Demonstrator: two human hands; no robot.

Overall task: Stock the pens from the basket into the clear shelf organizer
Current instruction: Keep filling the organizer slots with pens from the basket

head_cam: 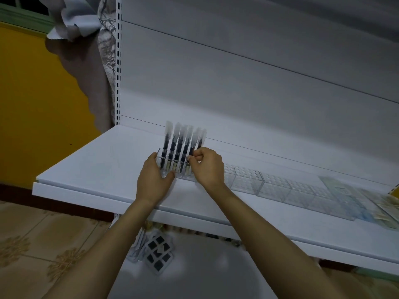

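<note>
A clear organizer (181, 174) holds about six pens (178, 145) in a row. They stand nearly upright with their long axes vertical, frosted caps up and leaning slightly back. The left hand (154, 178) lies flat against the organizer's left end, fingers straight and thumb at its front wall. The right hand (208, 167), at the organizer's right end, pinches the rightmost pen (199, 141) low on its barrel. The organizer sits on a white shelf (97, 160), with more clear divider trays (269, 186) to its right.

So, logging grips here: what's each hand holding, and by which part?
Right hand pinches the right-end pen low on its barrel. Left hand only rests against the left end of the organizer.
</note>
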